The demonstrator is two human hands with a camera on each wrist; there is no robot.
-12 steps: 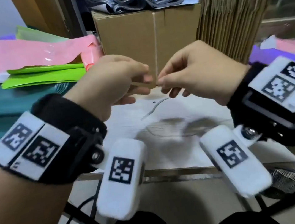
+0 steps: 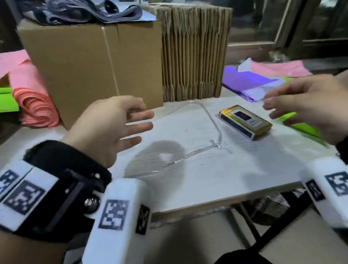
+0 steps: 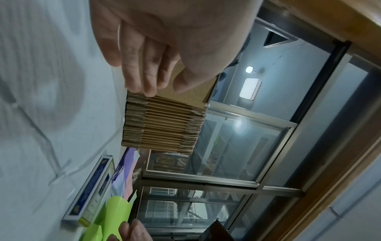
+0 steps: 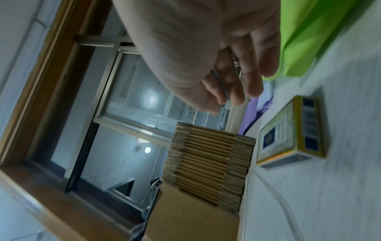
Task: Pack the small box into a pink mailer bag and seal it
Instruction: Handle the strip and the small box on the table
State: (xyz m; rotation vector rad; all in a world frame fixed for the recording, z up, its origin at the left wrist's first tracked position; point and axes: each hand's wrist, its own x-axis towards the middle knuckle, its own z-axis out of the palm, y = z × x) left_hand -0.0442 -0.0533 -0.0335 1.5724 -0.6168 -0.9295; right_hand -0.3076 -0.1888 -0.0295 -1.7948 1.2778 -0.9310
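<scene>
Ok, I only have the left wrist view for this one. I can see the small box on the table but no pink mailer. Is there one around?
Observer: Yes. In the head view a stack of pink mailer bags lies just left of the big carton.
Operator: Is the right hand holding anything?
Observer: No. The right hand hovers open to the right of the small box, not touching it.
</scene>
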